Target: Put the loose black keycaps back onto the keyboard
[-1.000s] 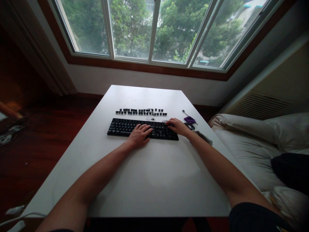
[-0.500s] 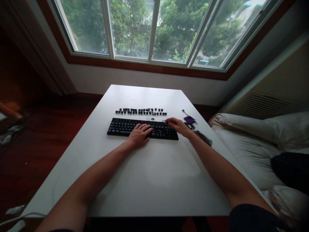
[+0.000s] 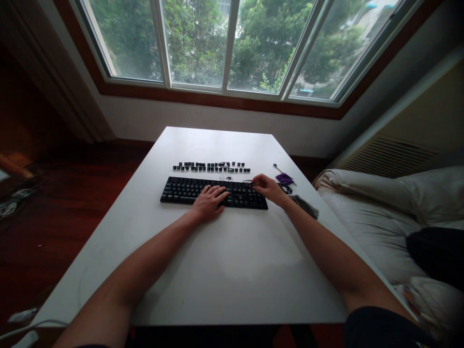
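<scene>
A black keyboard (image 3: 177,192) lies across the white table (image 3: 232,261). My left hand (image 3: 209,202) rests flat on its middle, fingers stretched out over the keys. At the keyboard's upper right corner, my right hand (image 3: 267,187) is closed in a pinch. A thin wire loop, which looks like part of a keycap puller (image 3: 247,181), sticks out to the left of those fingertips, just over the keys. Fingers partly hide its handle. Behind the keyboard, loose black keycaps (image 3: 210,167) stand in two rows, and a small clear round piece (image 3: 226,178) lies close to the keyboard's back edge.
Right of the keyboard lie a small brush (image 3: 277,167), a purple cloth (image 3: 284,179), a coiled black cable (image 3: 285,189) and a grey bag-like piece (image 3: 305,207) beside my right forearm. A pale sofa (image 3: 369,217) borders the table's right side; a window is beyond.
My right hand has lifted and shifted very slightly away from me, and the wire loop shows more clearly. My left hand stays in place on the keyboard.
</scene>
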